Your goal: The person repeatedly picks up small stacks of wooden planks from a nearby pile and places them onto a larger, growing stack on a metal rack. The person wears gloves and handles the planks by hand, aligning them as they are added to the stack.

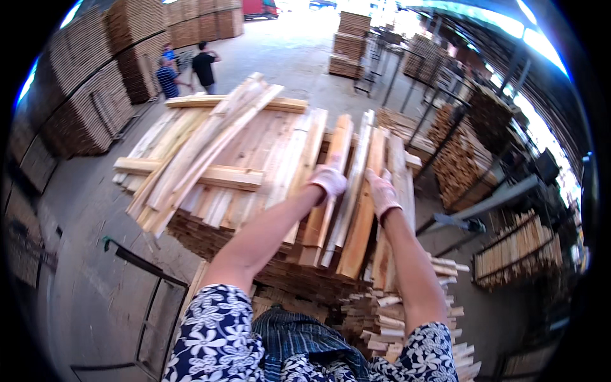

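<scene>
My left hand [330, 180], in a pale glove, closes over a wooden plank [316, 228] on top of a layered stack. My right hand [383, 192], gloved too, rests against an orange-brown plank [359, 245] beside it, its thumb and fingers stretched out and apart. A narrow light plank [337, 237] lies between the two hands. Left of them, pale boards [254, 162] lie side by side. Across these, several long loose planks [203, 153] lie at a slant over two crosswise battens, the nearer batten [232, 177] plainly seen.
Short wood ends [388, 325] jut from a pile below my right arm. A black metal frame [153, 299] stands at the lower left. Tall lumber stacks [95, 95] line the left side. Two or more people [203, 67] stand beyond the stack. Metal rails [445, 121] and more wood piles [461, 153] are at right.
</scene>
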Demonstrator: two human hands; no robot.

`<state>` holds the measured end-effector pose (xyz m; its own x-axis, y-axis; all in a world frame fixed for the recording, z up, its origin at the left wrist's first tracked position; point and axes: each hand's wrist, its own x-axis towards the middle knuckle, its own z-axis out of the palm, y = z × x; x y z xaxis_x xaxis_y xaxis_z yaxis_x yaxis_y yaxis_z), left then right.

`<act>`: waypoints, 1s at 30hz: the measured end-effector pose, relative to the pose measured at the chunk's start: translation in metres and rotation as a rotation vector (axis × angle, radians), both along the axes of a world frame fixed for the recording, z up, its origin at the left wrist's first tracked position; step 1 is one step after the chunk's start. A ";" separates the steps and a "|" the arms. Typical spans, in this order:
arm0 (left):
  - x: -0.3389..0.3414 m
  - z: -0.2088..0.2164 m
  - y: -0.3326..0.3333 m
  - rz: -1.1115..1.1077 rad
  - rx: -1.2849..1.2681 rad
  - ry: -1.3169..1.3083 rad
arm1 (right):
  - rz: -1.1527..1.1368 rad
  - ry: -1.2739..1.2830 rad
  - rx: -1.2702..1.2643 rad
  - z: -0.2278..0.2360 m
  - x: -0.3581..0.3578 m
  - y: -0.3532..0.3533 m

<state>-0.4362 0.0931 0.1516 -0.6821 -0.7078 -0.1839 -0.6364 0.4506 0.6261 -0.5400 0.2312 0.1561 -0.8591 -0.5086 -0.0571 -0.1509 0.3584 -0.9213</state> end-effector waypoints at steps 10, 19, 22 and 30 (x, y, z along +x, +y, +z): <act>-0.010 -0.006 0.032 -0.141 -0.725 -0.183 | 0.016 0.045 0.140 -0.011 -0.016 -0.002; -0.007 0.021 0.007 -0.084 -0.726 -0.199 | 0.075 0.105 0.175 -0.001 -0.004 -0.004; -0.019 0.036 0.040 -0.176 -0.328 0.235 | 0.271 0.366 0.554 -0.008 -0.024 -0.007; -0.013 0.026 0.035 -0.114 0.283 0.073 | -0.040 -0.026 0.176 0.002 -0.007 0.001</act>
